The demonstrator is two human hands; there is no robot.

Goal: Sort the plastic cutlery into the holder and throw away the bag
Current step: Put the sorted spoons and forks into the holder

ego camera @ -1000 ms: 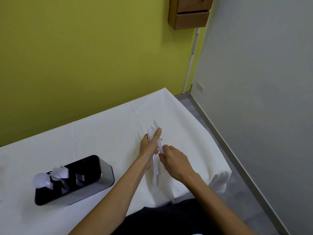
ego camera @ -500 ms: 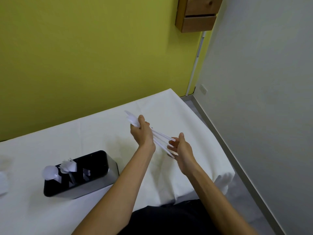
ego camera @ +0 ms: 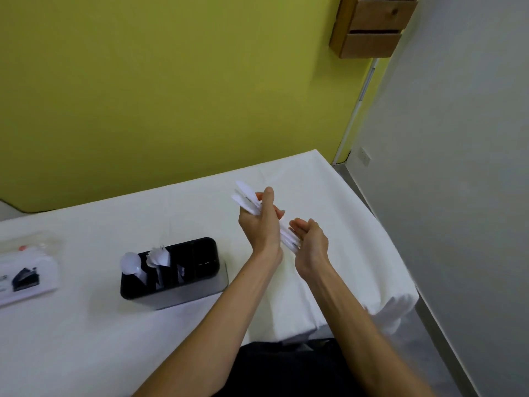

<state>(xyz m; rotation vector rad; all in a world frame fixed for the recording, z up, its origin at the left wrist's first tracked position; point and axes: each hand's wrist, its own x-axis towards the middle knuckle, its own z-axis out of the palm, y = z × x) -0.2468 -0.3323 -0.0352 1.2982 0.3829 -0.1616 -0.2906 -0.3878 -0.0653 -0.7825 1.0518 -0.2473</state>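
Note:
My left hand point(ego camera: 262, 224) grips a bundle of white plastic knives point(ego camera: 246, 200) above the white table point(ego camera: 86, 325), blades pointing up and left. My right hand point(ego camera: 310, 242) is flat and open, its palm pressed against the handle ends of the bundle. The black cutlery holder point(ego camera: 200, 265) stands left of my hands; white spoons point(ego camera: 130, 263) and white forks point(ego camera: 159, 256) stick out of its left slots. The clear plastic bag point(ego camera: 25, 267) lies at the far left edge of the table.
The table's right edge and draped cloth point(ego camera: 395, 308) are close to my right arm. A yellow wall point(ego camera: 171, 96) runs behind the table and a grey wall point(ego camera: 458, 196) at the right. A wooden box point(ego camera: 369, 27) hangs on the wall above.
My left hand has lifted the knife bundle off the table and tilted it. My right hand has let go and now presses flat against the handle ends. The view has shifted left, showing the bag.

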